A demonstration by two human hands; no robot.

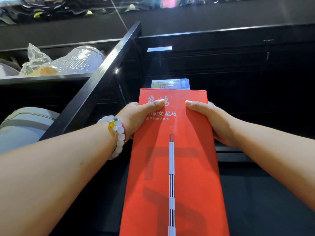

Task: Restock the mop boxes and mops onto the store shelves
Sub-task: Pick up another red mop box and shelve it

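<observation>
**Inspector:** Grip first. Your left hand (141,116) and right hand (210,120) clamp the red mop box (173,159) on its two long sides, thumbs flat on the printed face, other fingers wrapped out of sight behind it.

**Operator:** Where does it stand against the price tag (170,84)?

**Inspector:** Its top edge sits just below the tag, covering the tag's lower margin, in front of the dark shelf bay (238,65) behind the tag. I cannot tell whether it touches the shelf.

**Operator:** How will it handle?

**Inspector:** I judge it stiff card, long, fairly light, smooth-faced and likely to slide. You hold it near the upper end, so the lower end may swing. Keep pressure on the side edges, not the face, and guide it in straight
</observation>
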